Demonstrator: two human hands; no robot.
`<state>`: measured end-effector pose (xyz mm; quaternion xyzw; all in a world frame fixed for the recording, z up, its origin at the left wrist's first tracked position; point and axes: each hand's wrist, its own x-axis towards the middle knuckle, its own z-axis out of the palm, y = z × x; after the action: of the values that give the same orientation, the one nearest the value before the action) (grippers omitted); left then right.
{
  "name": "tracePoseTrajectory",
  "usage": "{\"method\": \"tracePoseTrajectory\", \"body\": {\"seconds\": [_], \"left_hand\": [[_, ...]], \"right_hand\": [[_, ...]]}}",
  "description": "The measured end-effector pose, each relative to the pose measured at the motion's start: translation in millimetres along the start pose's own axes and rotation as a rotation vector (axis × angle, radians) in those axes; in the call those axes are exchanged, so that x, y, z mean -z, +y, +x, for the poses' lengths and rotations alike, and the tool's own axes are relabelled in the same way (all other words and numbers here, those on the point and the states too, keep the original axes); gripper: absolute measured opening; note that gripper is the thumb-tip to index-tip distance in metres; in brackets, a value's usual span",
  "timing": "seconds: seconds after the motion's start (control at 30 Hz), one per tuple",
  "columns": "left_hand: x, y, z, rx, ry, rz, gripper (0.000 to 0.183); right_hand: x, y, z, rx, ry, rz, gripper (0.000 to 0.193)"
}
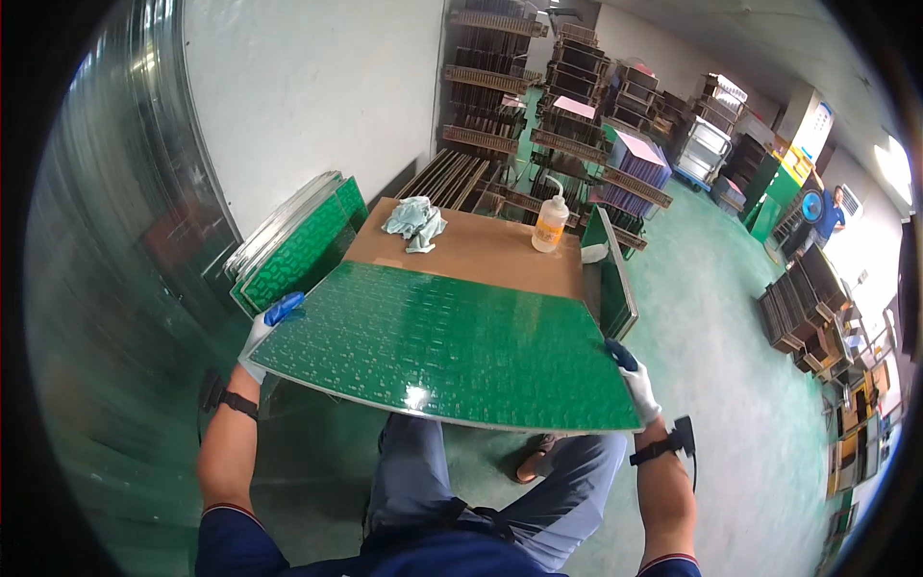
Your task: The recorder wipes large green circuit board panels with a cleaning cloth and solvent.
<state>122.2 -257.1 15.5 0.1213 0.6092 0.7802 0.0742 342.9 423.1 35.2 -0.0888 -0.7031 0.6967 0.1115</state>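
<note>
Head view shows us a glossy green panel (433, 346), flat and textured with many small shapes, at the centre of the frame. Our left hand (266, 327) and our right hand (635, 379), gloved in white and blue, are grasping its opposite side edges. Higher in the frame, a crumpled pale cloth (415, 224) lies on smooth brown board (486, 240), near a translucent plastic squeeze bottle (550, 225).

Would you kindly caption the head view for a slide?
Gloved left hand and right hand hold a glossy green panel by its sides, near a crumpled cloth and bottle.
</note>
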Motion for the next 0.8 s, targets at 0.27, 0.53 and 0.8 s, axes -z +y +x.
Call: {"method": "tracePoseTrajectory", "body": {"seconds": [0.27,0.53,0.8], "left_hand": [[-7.5,7.3,-21.9,0.258,-0.082,0.135,0.067],[-8.7,-29.0,36.2,0.197,-0.004,0.579,0.056],[-82.0,36.9,59.5,-0.138,0.208,1.501,0.033]], "right_hand": [[22.5,54.6,15.3,-0.157,0.145,0.304,0.057],[-0.9,71.3,60.6,-0.01,0.236,-0.51,0.045],[-54.0,42.3,40.4,0.065,0.243,-1.158,0.073]]}}
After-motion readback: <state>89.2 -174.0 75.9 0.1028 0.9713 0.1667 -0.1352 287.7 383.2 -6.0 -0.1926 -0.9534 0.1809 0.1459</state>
